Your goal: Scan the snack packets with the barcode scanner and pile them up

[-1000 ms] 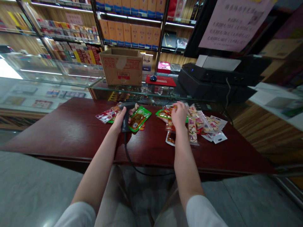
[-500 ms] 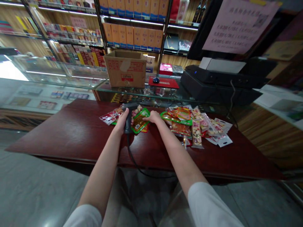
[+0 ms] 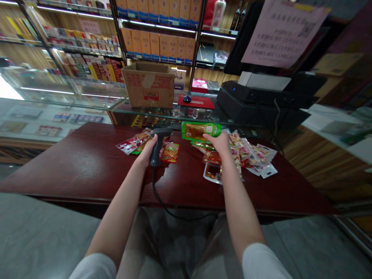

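Observation:
My left hand (image 3: 148, 151) is wrapped round the grip of a black barcode scanner (image 3: 157, 149), whose head points right. A green-edged snack packet (image 3: 197, 131) with brown food inside is pinched in my right hand (image 3: 220, 142), raised above the right-hand pile. Beside the scanner lies a small red and yellow packet (image 3: 171, 152). Left of it, behind my left hand, are red and white snack packets (image 3: 130, 144). Under and past my right hand spreads a heap of snack packets (image 3: 255, 153), partly hidden by my forearm.
An open cardboard box (image 3: 148, 87) stands on the glass counter behind the dark red table (image 3: 87, 162). A black printer-like machine (image 3: 261, 102) is at the back right. The scanner's cable (image 3: 165, 207) hangs over the front edge. Stocked shelves (image 3: 158, 46) line the wall.
My right hand has lifted the green-edged packet from beside the scanner and carried it right, over the other pile. The small red and yellow packet is now uncovered. My left hand still grips the scanner.

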`<act>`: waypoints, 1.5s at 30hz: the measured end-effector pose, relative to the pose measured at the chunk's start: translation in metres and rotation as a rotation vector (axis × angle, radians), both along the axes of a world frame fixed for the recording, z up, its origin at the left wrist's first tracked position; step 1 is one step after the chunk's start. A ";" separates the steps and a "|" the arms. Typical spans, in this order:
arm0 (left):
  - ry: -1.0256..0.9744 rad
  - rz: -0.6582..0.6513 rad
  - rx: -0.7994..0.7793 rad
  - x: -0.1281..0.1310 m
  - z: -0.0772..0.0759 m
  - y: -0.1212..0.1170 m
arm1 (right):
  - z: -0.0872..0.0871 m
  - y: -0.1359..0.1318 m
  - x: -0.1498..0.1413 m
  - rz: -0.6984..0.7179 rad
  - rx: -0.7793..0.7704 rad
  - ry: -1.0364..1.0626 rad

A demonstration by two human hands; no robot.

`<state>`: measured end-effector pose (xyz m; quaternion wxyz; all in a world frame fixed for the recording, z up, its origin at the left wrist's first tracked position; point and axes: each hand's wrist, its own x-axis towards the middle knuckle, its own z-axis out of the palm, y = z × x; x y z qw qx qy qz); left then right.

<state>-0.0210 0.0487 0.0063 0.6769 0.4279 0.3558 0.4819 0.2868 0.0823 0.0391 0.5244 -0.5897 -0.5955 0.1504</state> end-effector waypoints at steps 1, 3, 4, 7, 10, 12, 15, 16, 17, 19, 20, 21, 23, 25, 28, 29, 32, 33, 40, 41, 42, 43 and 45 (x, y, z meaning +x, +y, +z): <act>-0.001 -0.036 0.002 0.001 0.001 -0.001 | -0.005 -0.002 0.007 0.012 0.031 0.158; -0.004 -0.081 0.000 0.005 0.001 -0.004 | -0.014 -0.005 0.016 0.027 0.067 0.449; -0.003 -0.097 -0.008 0.006 0.001 -0.005 | -0.018 -0.006 0.018 0.037 0.077 0.555; 0.002 -0.147 -0.017 0.012 0.001 -0.009 | -0.021 -0.010 0.020 0.084 0.067 0.709; -0.006 -0.225 0.006 0.018 0.001 -0.014 | -0.021 -0.013 0.018 0.115 0.069 0.692; -0.018 -0.252 0.031 0.021 0.002 -0.017 | -0.021 -0.015 0.014 0.136 0.067 0.641; -0.012 -0.288 0.045 0.024 0.001 -0.018 | -0.022 -0.018 0.007 0.195 0.059 0.562; -0.008 -0.300 0.045 0.025 0.000 -0.018 | -0.023 -0.019 0.005 0.217 0.053 0.537; -0.005 -0.309 0.047 0.026 -0.001 -0.018 | -0.023 -0.020 0.004 0.233 0.044 0.513; -0.003 -0.309 0.064 0.029 -0.003 -0.017 | -0.024 -0.021 0.001 0.252 0.027 0.472; 0.005 -0.314 0.072 0.031 -0.004 -0.016 | -0.024 -0.022 -0.001 0.251 0.023 0.461; 0.014 -0.317 0.077 0.033 -0.004 -0.016 | -0.025 -0.022 -0.002 0.246 0.022 0.454; 0.023 -0.310 0.088 0.037 -0.005 -0.016 | -0.025 -0.022 -0.004 0.236 0.024 0.441; 0.020 -0.296 0.087 0.039 -0.005 -0.017 | -0.026 -0.022 -0.005 0.229 0.024 0.414; 0.021 -0.276 0.057 0.038 -0.003 -0.018 | -0.025 -0.020 -0.002 0.200 0.034 0.340; 0.028 -0.267 0.044 0.036 -0.002 -0.019 | -0.024 -0.019 0.001 0.168 0.042 0.306; 0.055 -0.148 0.029 0.025 0.003 -0.018 | -0.021 -0.018 0.015 -0.074 0.116 0.182; 0.073 -0.076 0.028 0.020 0.006 -0.017 | -0.021 -0.018 0.021 -0.178 0.147 0.137; 0.271 0.429 -0.077 -0.031 0.025 0.005 | -0.026 -0.027 0.050 -0.627 0.135 -0.286; 0.282 0.431 -0.084 -0.039 0.026 0.009 | -0.027 -0.027 0.050 -0.668 0.137 -0.345; 0.284 0.418 -0.088 -0.047 0.027 0.012 | -0.027 -0.028 0.049 -0.691 0.149 -0.389; 0.278 0.402 -0.092 -0.054 0.026 0.015 | -0.026 -0.029 0.047 -0.691 0.170 -0.415; 0.246 0.381 -0.100 -0.067 0.023 0.021 | -0.020 -0.031 0.040 -0.619 0.215 -0.429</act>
